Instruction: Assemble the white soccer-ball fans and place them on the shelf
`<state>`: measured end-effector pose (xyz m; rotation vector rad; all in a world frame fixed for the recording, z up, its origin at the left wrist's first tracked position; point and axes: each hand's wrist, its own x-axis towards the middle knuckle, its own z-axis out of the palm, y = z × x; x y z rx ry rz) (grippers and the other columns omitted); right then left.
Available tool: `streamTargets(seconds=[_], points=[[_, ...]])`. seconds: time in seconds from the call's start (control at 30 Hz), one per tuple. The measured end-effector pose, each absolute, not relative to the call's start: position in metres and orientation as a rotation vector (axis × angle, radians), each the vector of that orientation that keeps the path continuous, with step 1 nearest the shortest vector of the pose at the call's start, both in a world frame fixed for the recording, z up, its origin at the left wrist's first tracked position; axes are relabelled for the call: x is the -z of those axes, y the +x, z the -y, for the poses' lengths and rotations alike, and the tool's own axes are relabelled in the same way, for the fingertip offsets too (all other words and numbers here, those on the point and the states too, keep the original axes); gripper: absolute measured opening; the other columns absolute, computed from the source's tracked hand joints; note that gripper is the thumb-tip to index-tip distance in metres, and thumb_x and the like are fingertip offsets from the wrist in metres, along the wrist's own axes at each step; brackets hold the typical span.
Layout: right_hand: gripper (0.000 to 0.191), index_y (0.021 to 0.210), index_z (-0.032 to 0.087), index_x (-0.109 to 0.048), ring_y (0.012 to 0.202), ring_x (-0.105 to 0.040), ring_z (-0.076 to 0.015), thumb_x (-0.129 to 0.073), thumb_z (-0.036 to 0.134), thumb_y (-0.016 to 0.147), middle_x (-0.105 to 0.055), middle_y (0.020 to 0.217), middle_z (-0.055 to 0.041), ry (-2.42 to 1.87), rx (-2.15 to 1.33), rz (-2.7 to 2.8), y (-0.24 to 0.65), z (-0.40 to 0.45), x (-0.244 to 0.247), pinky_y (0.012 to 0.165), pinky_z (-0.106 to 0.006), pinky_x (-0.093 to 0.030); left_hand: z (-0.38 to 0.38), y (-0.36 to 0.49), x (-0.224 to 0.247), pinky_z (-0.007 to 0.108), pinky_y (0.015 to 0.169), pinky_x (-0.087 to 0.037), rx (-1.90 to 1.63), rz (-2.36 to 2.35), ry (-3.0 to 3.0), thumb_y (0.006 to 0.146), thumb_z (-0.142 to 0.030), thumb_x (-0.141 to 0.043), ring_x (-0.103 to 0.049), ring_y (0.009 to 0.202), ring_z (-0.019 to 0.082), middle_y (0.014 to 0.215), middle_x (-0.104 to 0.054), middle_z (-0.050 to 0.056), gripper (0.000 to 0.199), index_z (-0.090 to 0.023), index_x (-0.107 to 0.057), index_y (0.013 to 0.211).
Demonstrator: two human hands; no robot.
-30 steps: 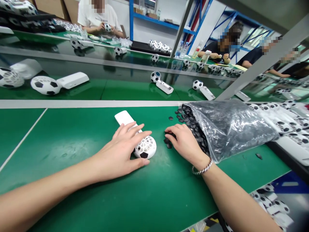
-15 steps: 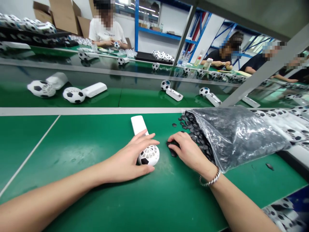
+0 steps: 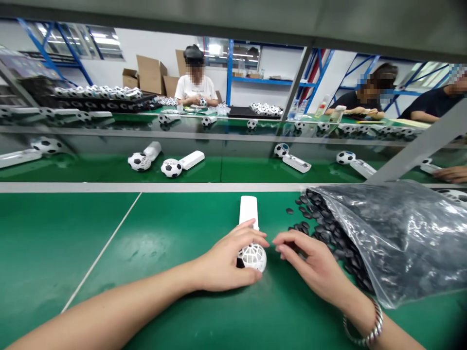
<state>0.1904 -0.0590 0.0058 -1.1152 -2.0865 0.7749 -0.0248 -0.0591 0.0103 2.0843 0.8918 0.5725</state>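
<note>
A white handheld device with a soccer-ball head point(image 3: 254, 258) lies on the green table, its plain handle point(image 3: 248, 210) pointing away from me. My left hand point(image 3: 226, 260) curls around the ball from the left, thumb at the near side and fingers over the far side. White openwork shows on the ball's top, with a black patch beside my palm. Just right of the ball hovers my right hand point(image 3: 314, 265), its thumb and fingertips drawn together; anything between them is hidden. Small black pentagon pieces point(image 3: 321, 226) spill from a clear plastic bag point(image 3: 408, 238) beyond that hand.
Behind a pale rail point(image 3: 109, 187), more ball-headed devices point(image 3: 171, 168) lie along a green surface. A slanted grey post point(image 3: 419, 141) rises at right. Co-workers sit across, one in a white shirt point(image 3: 197, 91). Another person's hand point(image 3: 452, 174) shows at the right edge.
My right hand has lifted off the black pieces and come left to the ball. My left hand still surrounds the ball. The camera view has turned left and levelled.
</note>
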Motion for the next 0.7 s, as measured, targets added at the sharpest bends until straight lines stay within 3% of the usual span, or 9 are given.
streamTargets(seconds=[0.13,0.27,0.47,0.63,0.7], points=[[0.017,0.098,0.026,-0.059,0.078,-0.057,-0.0148,-0.049,0.023,0.085,-0.061,0.086,-0.0024,-1.056,-0.807,2.092,0.188,0.062,-0.007,0.071,-0.029,-0.048,0.059,-0.022,-0.013,0.042,0.107,-0.022,-0.566,-0.894,2.074,0.066,-0.014,-0.056,-0.015,0.133,0.02,0.125,-0.048,0.001,0.049,-0.025,-0.047,0.112],[0.016,0.091,0.027,-0.064,0.079,-0.056,-0.0152,-0.051,0.024,0.083,-0.059,0.083,-0.003,-1.007,-0.701,2.09,0.187,0.063,-0.007,0.072,-0.03,-0.047,0.057,-0.024,-0.014,0.043,0.106,-0.023,-0.525,-0.894,2.081,0.067,-0.015,-0.054,-0.014,0.133,0.021,0.133,-0.041,0.003,0.049,-0.025,-0.046,0.114],[0.007,0.085,0.021,-0.059,0.069,-0.057,-0.0118,-0.054,0.024,0.081,-0.063,0.077,-0.0001,-1.011,-0.897,2.083,0.181,0.069,-0.01,0.066,-0.025,-0.047,0.056,-0.025,-0.014,0.042,0.106,-0.023,-0.494,-0.921,2.093,0.068,-0.017,-0.055,-0.013,0.133,0.02,0.139,-0.033,0.005,0.049,-0.024,-0.045,0.115],[0.024,0.108,0.024,-0.054,0.079,-0.058,-0.0133,-0.047,0.022,0.085,-0.062,0.087,-0.0025,-0.95,-0.882,2.182,0.178,0.074,-0.013,0.072,-0.027,-0.048,0.056,-0.023,-0.015,0.039,0.107,-0.024,-0.517,-0.892,2.108,0.068,-0.015,-0.053,-0.015,0.133,0.018,0.129,-0.044,0.003,0.046,-0.024,-0.046,0.113],[0.021,0.104,0.025,-0.056,0.084,-0.058,-0.0141,-0.046,0.022,0.086,-0.062,0.09,-0.0028,-0.95,-0.862,2.203,0.178,0.075,-0.014,0.076,-0.029,-0.047,0.057,-0.023,-0.015,0.04,0.106,-0.025,-0.522,-0.902,2.104,0.068,-0.017,-0.053,-0.016,0.133,0.019,0.13,-0.043,0.004,0.046,-0.024,-0.046,0.113]])
